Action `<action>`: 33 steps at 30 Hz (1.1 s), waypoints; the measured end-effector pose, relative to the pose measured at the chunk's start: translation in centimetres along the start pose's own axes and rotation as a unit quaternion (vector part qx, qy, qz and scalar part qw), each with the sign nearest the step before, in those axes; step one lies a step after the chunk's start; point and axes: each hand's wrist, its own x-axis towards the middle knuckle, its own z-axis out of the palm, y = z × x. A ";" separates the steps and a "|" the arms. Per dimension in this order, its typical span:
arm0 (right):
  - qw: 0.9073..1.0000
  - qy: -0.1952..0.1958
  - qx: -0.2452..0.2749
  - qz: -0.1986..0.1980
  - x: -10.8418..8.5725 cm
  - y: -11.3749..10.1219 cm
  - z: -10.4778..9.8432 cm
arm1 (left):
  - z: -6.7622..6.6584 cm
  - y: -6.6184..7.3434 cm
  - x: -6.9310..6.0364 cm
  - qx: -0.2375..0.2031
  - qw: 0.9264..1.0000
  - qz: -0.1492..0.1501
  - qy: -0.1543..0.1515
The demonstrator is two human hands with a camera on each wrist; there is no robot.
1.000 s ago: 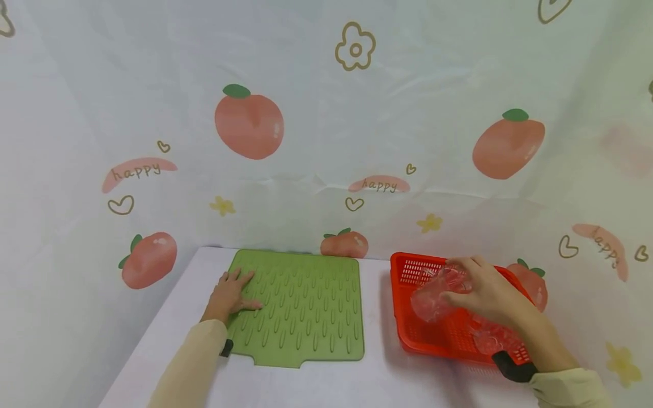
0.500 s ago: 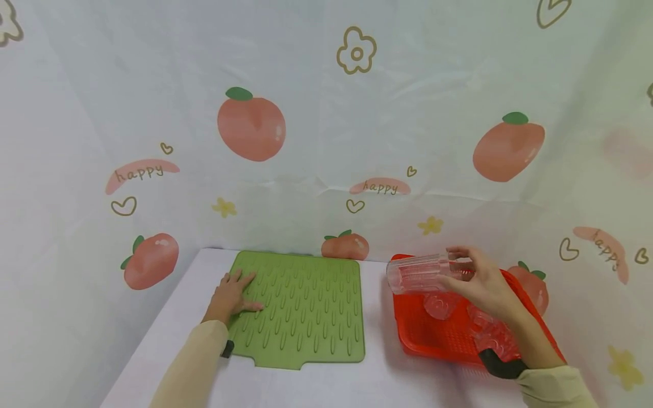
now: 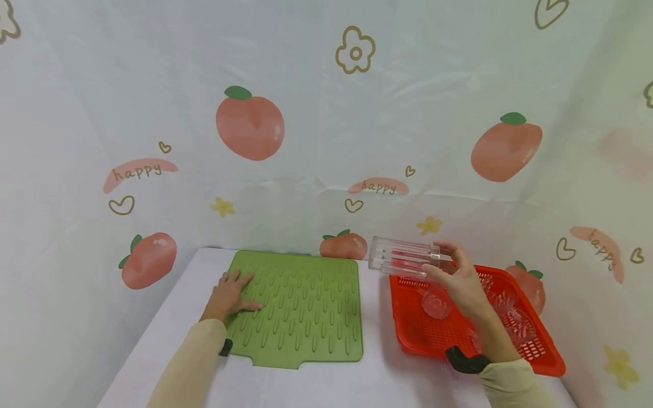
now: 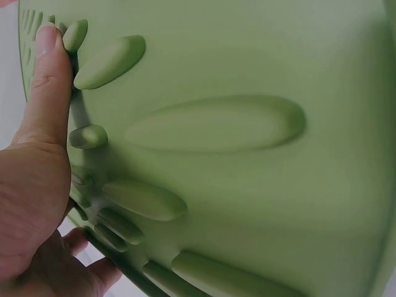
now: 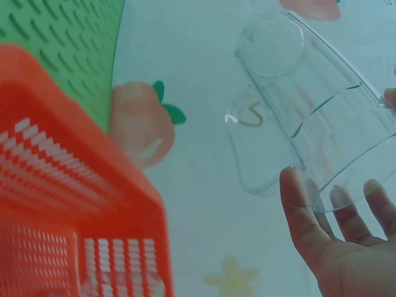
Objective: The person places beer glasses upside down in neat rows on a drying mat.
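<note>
My left hand (image 3: 227, 296) rests spread on the left side of a green draining mat (image 3: 301, 354) with raised ridges; the left wrist view shows the thumb (image 4: 49, 93) lying along the mat. My right hand (image 3: 461, 283) grips a clear mug (image 3: 400, 258) by its rim end, fingers on one side and thumb on the other. The mug lies nearly sideways in the air above the back left corner of a red basket (image 3: 408, 347), its base towards the left. A handle (image 5: 238, 161) shows on it in the right wrist view.
More clear glassware (image 3: 436, 305) lies inside the basket, several pieces towards its right side partly behind my right arm. White table (image 3: 377, 340) shows between mat and basket. A printed white curtain (image 3: 306, 141) stands close behind.
My right hand has lifted the mug out of the basket, turned it sideways and moved it up and left. The left hand has stayed on the mat.
</note>
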 end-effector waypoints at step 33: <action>0.984 -0.012 0.178 0.012 2.2 1.2 12.3 | -0.2 -0.1 -0.1 -0.018 1.000 0.002 -0.022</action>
